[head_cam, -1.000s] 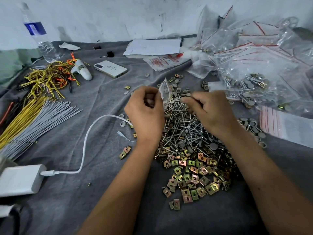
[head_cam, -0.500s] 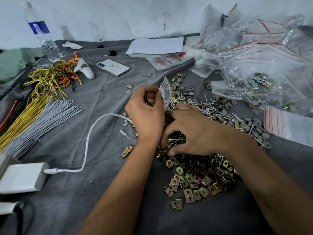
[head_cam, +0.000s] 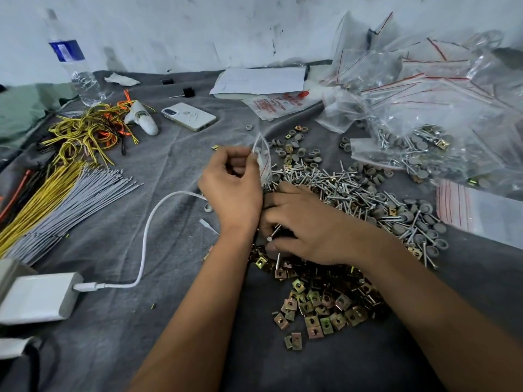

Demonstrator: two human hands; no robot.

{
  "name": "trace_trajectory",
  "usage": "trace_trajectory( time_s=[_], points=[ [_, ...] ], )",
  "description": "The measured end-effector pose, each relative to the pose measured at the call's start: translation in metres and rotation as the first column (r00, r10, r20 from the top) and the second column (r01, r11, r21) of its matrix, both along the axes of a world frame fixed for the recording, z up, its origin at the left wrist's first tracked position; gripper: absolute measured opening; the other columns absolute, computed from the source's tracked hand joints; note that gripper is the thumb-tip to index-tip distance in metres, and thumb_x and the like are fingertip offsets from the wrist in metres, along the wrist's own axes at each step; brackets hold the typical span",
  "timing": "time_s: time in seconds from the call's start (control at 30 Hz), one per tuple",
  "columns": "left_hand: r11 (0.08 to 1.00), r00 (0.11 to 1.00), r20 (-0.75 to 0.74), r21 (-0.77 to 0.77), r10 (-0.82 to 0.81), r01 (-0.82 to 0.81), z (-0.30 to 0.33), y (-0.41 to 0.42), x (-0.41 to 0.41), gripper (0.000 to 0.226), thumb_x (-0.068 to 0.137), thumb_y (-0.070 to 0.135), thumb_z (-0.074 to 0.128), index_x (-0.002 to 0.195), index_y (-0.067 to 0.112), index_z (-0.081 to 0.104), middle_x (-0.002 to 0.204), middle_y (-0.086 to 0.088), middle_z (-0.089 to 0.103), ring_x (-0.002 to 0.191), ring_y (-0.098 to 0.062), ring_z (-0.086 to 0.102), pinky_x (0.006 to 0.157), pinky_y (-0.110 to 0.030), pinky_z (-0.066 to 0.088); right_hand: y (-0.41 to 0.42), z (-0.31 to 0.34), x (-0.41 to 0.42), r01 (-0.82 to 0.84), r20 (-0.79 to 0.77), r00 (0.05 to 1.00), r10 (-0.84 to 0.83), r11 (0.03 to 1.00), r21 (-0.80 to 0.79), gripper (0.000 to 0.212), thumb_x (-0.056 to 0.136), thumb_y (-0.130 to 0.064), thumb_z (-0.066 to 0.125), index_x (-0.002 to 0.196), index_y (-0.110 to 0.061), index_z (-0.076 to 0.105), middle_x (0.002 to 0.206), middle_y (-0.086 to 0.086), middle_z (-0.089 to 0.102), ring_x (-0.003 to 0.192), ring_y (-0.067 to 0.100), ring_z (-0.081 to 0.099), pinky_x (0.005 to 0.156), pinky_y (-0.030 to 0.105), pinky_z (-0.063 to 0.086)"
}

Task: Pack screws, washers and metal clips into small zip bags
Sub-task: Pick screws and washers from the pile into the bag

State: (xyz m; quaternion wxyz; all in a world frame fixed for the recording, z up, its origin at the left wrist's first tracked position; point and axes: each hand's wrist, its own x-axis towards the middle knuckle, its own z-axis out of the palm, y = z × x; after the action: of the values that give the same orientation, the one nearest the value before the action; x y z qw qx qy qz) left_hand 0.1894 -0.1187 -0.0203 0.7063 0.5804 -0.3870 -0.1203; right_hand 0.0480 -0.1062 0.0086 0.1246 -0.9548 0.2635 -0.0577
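My left hand [head_cam: 232, 190] pinches a small clear zip bag [head_cam: 263, 158], held upright above the heap. My right hand [head_cam: 305, 227] lies palm down on the pile where the screws [head_cam: 339, 185] meet the brass-coloured metal clips [head_cam: 325, 304]. Its fingers curl around a few screws [head_cam: 274, 232], one head showing by the thumb. Grey round washers [head_cam: 418, 222] are scattered through and around the screws, more of them behind the bag. What lies under my right palm is hidden.
Packed and empty zip bags [head_cam: 424, 108] heap at the back right. A phone [head_cam: 188, 116], a water bottle [head_cam: 76, 72] and papers [head_cam: 260, 80] lie behind. Yellow and grey wire bundles [head_cam: 56, 193] cover the left. A white charger [head_cam: 36, 298] with its cable [head_cam: 147, 236] sits front left.
My right hand came away from the bag's mouth, dropped onto the pile nearer to me and closed its fingers on some screws. My left hand kept the bag upright.
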Motion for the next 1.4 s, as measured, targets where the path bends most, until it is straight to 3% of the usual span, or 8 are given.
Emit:
trace_trajectory(
  time_s=[0.13,0.27,0.4,0.53,0.8,1.17,1.27,1.4],
  points=[
    [1.0,1.0,0.002,-0.003,-0.028,0.028,0.0,0.001,-0.001,0.015,0.088,-0.002,0.071,0.085,0.013,0.07,0.072,0.002,0.067,0.063,-0.005,0.061,0.064,-0.022,0.05,-0.012,0.002,-0.016,0.03,0.342,0.934,-0.106,0.975,0.219,0.013,0.09,-0.024,0.076,0.089,-0.023,0.063,0.087,-0.016,0.064,0.086,0.0,0.06,0.08,0.022,0.043],
    [0.997,0.994,0.083,0.027,-0.077,0.076,0.0,0.003,-0.006,0.01,0.087,0.0,0.072,0.086,0.01,0.072,0.07,0.004,0.067,0.059,-0.001,0.058,0.059,-0.018,0.048,-0.027,-0.003,-0.03,0.123,0.644,0.712,-0.279,0.953,0.277,0.012,0.085,-0.017,0.081,0.095,-0.021,0.074,0.09,-0.014,0.074,0.089,0.004,0.071,0.083,0.021,0.056],
    [0.988,0.94,0.304,0.031,-0.152,0.149,-0.001,0.006,-0.013,0.012,0.084,0.001,0.075,0.086,0.012,0.074,0.074,0.008,0.069,0.066,-0.005,0.064,0.062,-0.019,0.052,-0.032,-0.011,-0.033,0.228,0.751,0.576,-0.322,0.946,0.23,0.019,0.087,-0.015,0.079,0.103,-0.026,0.077,0.093,-0.015,0.076,0.09,0.003,0.072,0.083,0.022,0.058],
    [0.978,0.903,0.378,0.034,-0.203,0.205,-0.004,0.006,-0.016,0.011,0.084,0.001,0.077,0.085,0.012,0.074,0.076,0.007,0.07,0.068,-0.007,0.067,0.063,-0.026,0.056,-0.034,-0.011,-0.034,0.32,0.709,0.655,-0.259,0.946,0.05,0.017,0.088,-0.014,0.078,0.104,-0.021,0.078,0.093,-0.013,0.073,0.09,0.001,0.068,0.079,0.009,0.047],
    [0.983,0.937,0.304,-0.018,-0.171,0.185,-0.002,0.006,-0.014,0.015,0.083,0.005,0.072,0.086,0.02,0.074,0.074,0.012,0.07,0.065,-0.011,0.068,0.061,-0.024,0.054,-0.034,-0.011,-0.034,0.323,0.66,0.691,-0.295,0.943,0.083,0.019,0.091,-0.008,0.074,0.11,-0.014,0.077,0.095,-0.004,0.078,0.07,-0.018,0.063,0.072,0.007,0.05],
    [0.987,0.965,0.209,0.0,-0.159,0.163,0.001,0.006,-0.012,0.015,0.084,0.003,0.071,0.084,0.018,0.073,0.069,0.007,0.068,0.059,-0.009,0.061,0.057,-0.025,0.05,-0.031,-0.01,-0.031,0.349,0.732,0.617,-0.29,0.934,0.076,0.021,0.084,-0.011,0.082,0.104,-0.011,0.075,0.092,-0.007,0.075,0.085,-0.003,0.071,0.077,0.017,0.058],
    [0.989,0.984,0.104,-0.004,-0.147,0.148,0.002,0.005,-0.007,0.012,0.085,-0.001,0.071,0.086,0.01,0.074,0.066,0.005,0.065,0.057,-0.007,0.057,0.057,-0.022,0.047,-0.026,-0.01,-0.026,0.333,0.705,0.686,-0.179,0.939,-0.085,0.016,0.083,-0.019,0.083,0.094,-0.013,0.074,0.088,-0.011,0.068,0.08,-0.004,0.06,0.078,0.009,0.045],
    [0.995,0.995,0.006,0.007,-0.098,0.098,0.002,0.002,-0.003,0.013,0.086,-0.005,0.069,0.086,0.007,0.073,0.069,0.001,0.066,0.059,-0.006,0.059,0.059,-0.023,0.049,-0.019,-0.008,-0.017,0.131,0.547,0.836,-0.045,0.984,-0.119,0.017,0.079,-0.033,0.086,0.084,-0.018,0.077,0.083,-0.01,0.064,0.086,0.01,0.05,0.079,0.026,0.04]
  ],
)
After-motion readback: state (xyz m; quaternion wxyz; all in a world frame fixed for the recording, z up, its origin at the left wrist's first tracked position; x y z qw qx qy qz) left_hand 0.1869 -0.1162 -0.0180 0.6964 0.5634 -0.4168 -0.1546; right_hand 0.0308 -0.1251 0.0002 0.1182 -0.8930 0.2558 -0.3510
